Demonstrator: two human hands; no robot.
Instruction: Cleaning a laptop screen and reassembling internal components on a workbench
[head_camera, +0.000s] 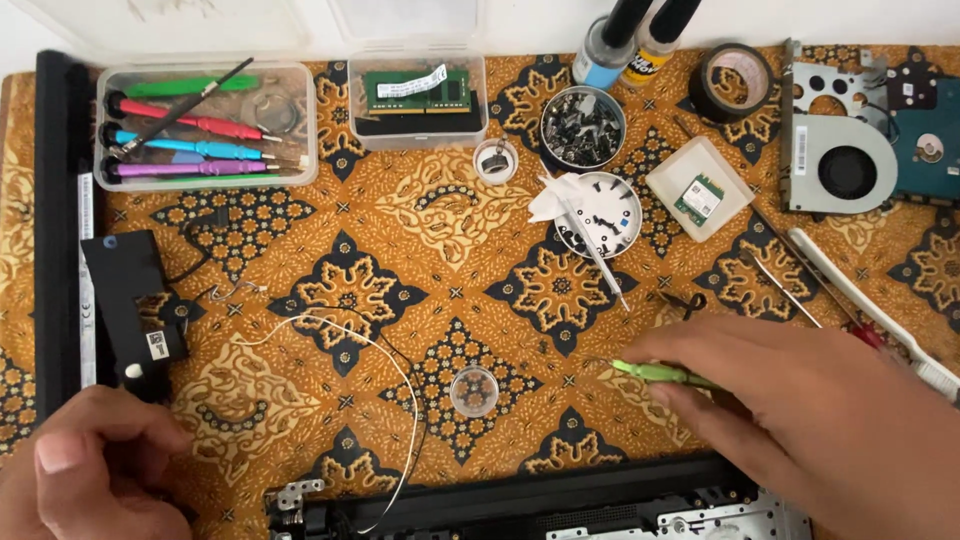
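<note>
Patterned cloth-covered table (400, 215), tool tray (205, 125), cooling fan (838, 160), tape roll (737, 82)

Surface (420, 215) covered w/ matt patterned cloth, brown & black. Green screwdriver (660, 374) under right hand (800, 420): glossy plastic handle. Clear plastic box (300, 120) holds smooth coloured plastic tools. Round tin (583, 128) of screws: shiny metal. Fan unit (838, 150): dull grey metal plate. Black tape roll (736, 82): semi-gloss. Laptop hinge (296, 492): bare metal.
</note>
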